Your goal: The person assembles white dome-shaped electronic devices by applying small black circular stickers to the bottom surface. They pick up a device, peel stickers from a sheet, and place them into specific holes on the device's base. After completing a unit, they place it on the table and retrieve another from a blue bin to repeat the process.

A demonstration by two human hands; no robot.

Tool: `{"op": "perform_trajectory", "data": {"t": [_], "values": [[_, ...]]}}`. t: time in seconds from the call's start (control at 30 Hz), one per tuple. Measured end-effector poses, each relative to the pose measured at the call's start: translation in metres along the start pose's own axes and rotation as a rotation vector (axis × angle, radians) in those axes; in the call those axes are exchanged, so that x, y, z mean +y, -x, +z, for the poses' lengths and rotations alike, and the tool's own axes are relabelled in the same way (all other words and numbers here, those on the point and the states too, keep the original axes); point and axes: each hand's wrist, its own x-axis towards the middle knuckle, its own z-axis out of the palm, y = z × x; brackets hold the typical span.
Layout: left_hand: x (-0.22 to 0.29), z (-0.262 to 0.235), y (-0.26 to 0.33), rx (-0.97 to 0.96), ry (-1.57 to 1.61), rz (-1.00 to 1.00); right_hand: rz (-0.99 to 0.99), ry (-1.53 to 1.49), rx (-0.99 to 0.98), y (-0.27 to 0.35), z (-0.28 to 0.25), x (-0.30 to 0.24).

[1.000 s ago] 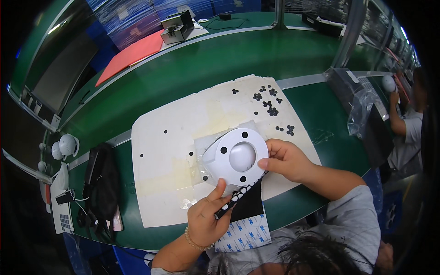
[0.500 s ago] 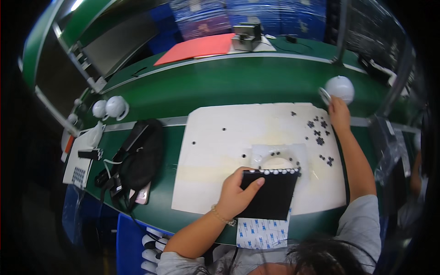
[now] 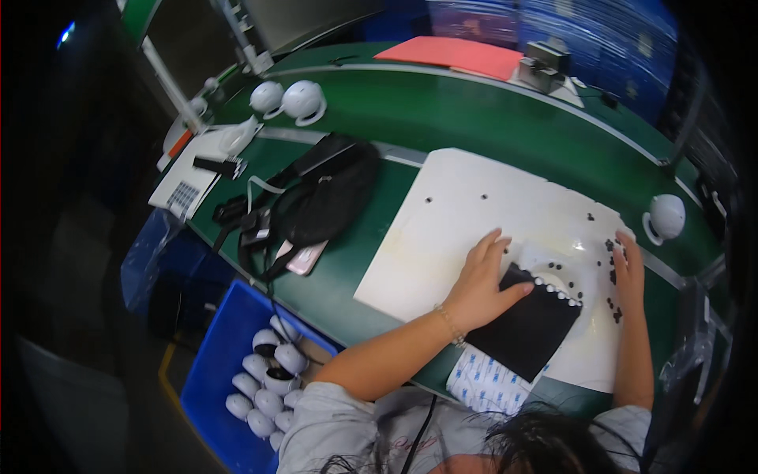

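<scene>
My left hand (image 3: pixel 480 291) lies over the corner of a flat black sheet (image 3: pixel 525 328), fingers spread and thumb on its surface. White round pieces (image 3: pixel 557 290) line the sheet's far edge. Under it is a sheet of white backing paper with blue print (image 3: pixel 488 383). My right hand (image 3: pixel 629 267) is empty and open at the right edge of the white board (image 3: pixel 418 237), beside clusters of small black pads (image 3: pixel 612 268). Past that hand a white dome-shaped device with a ring stand (image 3: pixel 666 217) stands on the green table.
A translucent ring-shaped fixture (image 3: pixel 545 257) lies on the board. To the left are a black bag (image 3: pixel 335 197), a phone (image 3: pixel 304 257) and two white dome devices (image 3: pixel 304 101). A blue bin (image 3: pixel 209 379) of similar white devices stands below the table's left edge.
My right hand has let go of the white dome device and come back toward me to the black pads. My left hand's fingers have spread on the board. The view has turned leftward.
</scene>
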Motion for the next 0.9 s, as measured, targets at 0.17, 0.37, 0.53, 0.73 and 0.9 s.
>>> {"op": "perform_trajectory", "data": {"t": [0.17,0.37,0.53,0.73,0.9], "values": [[0.014,-0.104,0.051,0.197,-0.025,0.221,-0.259,-0.094,-0.207,0.08,-0.021,-0.071],[-0.156,-0.226,0.237,1.289,-0.287,-0.432,0.101,-0.299,0.088,0.123,-0.037,-0.013],[-0.316,-0.21,0.403,0.709,-0.629,-1.145,0.131,-0.212,0.04,0.123,-0.032,-0.006],[-0.341,-0.179,0.375,0.679,-0.818,-1.353,0.099,-0.191,0.018,0.128,-0.039,-0.023],[-0.237,-0.232,0.262,1.48,-0.268,-0.526,0.156,-0.236,0.107,0.151,-0.05,-0.029]]}}
